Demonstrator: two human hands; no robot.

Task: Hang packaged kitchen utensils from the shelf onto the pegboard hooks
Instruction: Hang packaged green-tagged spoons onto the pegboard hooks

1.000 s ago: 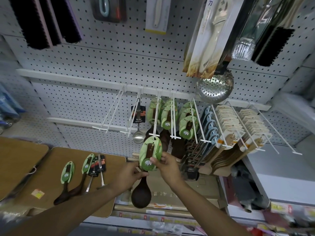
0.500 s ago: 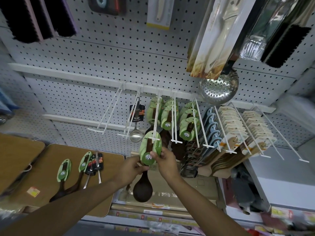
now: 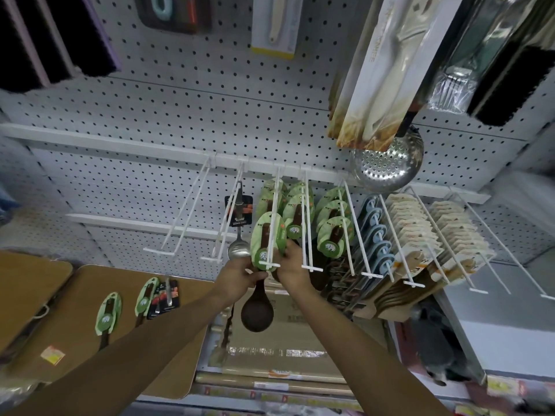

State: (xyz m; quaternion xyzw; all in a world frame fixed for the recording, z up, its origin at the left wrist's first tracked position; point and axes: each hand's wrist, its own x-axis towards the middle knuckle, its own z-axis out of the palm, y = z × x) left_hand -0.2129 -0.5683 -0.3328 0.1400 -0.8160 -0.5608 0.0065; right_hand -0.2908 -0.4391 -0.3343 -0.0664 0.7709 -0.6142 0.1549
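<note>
I see two green-carded spoons (image 3: 108,313) lying on the wooden board (image 3: 75,340) at left. My left hand (image 3: 237,277) pinches the dark spoon (image 3: 257,310) handle; my right hand (image 3: 292,265) grips its green card (image 3: 265,238), threaded on the white hook (image 3: 271,235).

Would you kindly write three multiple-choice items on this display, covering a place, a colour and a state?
1. Where does the steel skimmer hang?
A. Above the spoon hooks, to the right
B. On the wooden board
C. In the left hand

2. What colour is the card on the held spoon?
A. Blue
B. Green
C. Red

3. How is the held spoon handled?
A. Lying loose
B. One hand only
C. Both hands grip it

Answers: A, it hangs high on the pegboard at right; B, its card is green; C, the left hand and right hand both hold it.
</note>
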